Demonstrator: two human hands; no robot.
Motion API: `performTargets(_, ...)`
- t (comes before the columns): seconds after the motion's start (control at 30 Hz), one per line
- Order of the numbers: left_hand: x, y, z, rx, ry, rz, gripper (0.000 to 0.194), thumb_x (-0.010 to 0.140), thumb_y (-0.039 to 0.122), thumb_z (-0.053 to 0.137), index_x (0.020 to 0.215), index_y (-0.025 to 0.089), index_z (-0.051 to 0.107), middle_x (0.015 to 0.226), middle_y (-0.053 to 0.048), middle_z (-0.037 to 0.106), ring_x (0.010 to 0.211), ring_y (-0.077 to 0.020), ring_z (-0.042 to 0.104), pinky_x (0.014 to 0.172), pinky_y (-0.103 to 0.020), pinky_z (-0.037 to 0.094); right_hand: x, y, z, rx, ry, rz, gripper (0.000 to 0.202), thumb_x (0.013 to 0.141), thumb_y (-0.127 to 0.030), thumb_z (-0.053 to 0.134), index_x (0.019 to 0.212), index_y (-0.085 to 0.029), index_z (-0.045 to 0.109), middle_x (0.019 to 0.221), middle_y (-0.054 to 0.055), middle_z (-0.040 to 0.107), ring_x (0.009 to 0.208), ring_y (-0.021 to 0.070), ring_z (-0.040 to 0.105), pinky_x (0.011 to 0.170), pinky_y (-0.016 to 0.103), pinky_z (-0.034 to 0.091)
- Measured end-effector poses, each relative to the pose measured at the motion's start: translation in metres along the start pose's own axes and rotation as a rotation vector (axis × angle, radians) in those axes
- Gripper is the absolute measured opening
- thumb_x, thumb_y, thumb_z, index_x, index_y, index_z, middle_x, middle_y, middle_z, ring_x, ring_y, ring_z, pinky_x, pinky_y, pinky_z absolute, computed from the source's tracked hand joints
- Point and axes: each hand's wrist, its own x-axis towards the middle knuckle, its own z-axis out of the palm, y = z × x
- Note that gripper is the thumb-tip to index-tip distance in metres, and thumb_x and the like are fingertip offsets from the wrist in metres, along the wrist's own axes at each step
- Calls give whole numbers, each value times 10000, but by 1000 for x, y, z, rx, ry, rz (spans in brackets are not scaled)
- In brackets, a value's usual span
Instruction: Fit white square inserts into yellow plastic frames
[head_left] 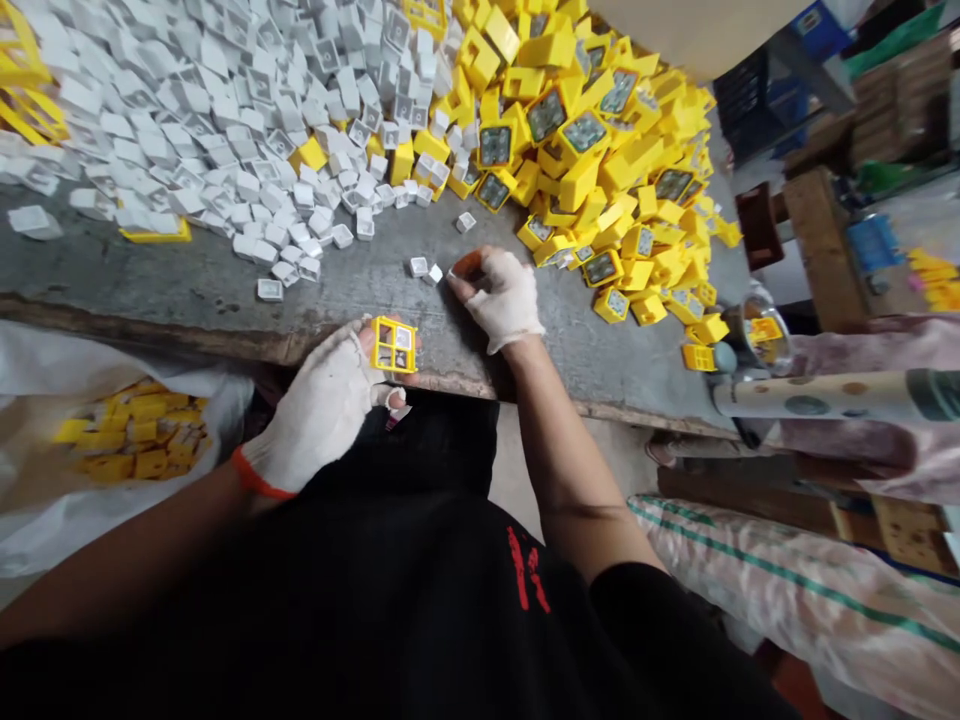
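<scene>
My left hand, in a white glove with bare fingertips, holds a yellow frame with four compartments at the table's front edge. A white piece sits in its upper right compartment. Over the table, my right hand, gloved likewise, has its thumb and forefinger curled close together beside two small white pieces. Whether anything is between those fingertips cannot be made out. One more white piece lies just behind that hand.
White pieces cover the table's back left; yellow parts are heaped at the back right. A white sack with yellow parts hangs at the left. A rolled sheet and a striped sack are at the right.
</scene>
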Motion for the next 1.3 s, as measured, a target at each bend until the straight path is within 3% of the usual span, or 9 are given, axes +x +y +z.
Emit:
performTargets(0.13,-4,-2,4,-62,-47,27,162,1008,229,863,1160,228,806,1113,-50,856,868,-241,813,632,-294,623,-54,-36,-20,213,89,-192,221,1098,-518,749,1112,-320,847,1166,69,885,1119,330,801,1121,591,594)
performTargets(0.33,-12,-7,4,-105,-83,8,244,889,230,1018,1085,247,874,1035,-10,876,825,-185,778,685,-273,653,-104,-70,-15,261,-24,-304,326,1138,-601,678,1163,-360,897,1206,59,917,1092,328,804,1105,575,622)
performTargets(0.5,-12,-8,-2,-141,-71,8,206,929,249,995,1088,238,865,1059,0,880,827,-190,801,647,-275,668,-88,-54,-19,223,-135,-403,331,1168,-565,642,1218,-373,907,1376,38,881,1218,304,786,1140,518,612)
performTargets(0.63,-7,-6,-6,-134,-44,33,172,1003,291,904,1133,228,811,1110,-44,881,864,-252,842,618,-316,669,-33,-22,-11,117,1,-169,343,1118,-476,720,1380,-285,833,1426,116,842,1355,373,743,1206,615,569)
performTargets(0.8,-3,-4,-8,-119,-7,10,154,1039,282,842,1155,216,766,1116,-68,866,849,-270,844,585,-322,648,15,-3,9,-68,-130,-28,320,966,-356,882,1273,-274,849,1247,117,873,1261,404,752,1165,681,558)
performTargets(0.9,-3,-3,-8,-87,-18,-9,107,1078,290,784,1142,207,759,1054,-65,847,815,-252,827,574,-305,634,-6,-12,3,57,-24,-85,184,1017,-413,817,1150,-291,853,1128,76,866,1144,354,775,1136,643,571)
performTargets(1.03,-4,-7,-8,-40,-119,-62,193,1122,335,722,1233,184,770,1136,-110,860,838,-256,829,598,-301,645,-59,-44,-16,313,136,-269,299,1102,-576,735,1152,-303,847,1114,52,861,1050,302,790,1076,560,595)
performTargets(1.17,-7,-11,-6,-68,-125,-88,176,1080,230,775,1256,215,774,1206,-89,872,892,-254,834,640,-318,678,-90,-71,-19,293,119,-390,334,1165,-572,655,1167,-321,876,1151,57,894,1079,298,797,1088,541,591)
performTargets(1.3,-10,-10,-4,-96,-83,-95,82,1062,194,785,1139,221,791,1095,-59,864,824,-238,820,644,-330,691,-83,-62,-18,204,6,-383,362,1168,-580,630,1247,-342,891,1331,63,881,1208,316,783,1100,533,608)
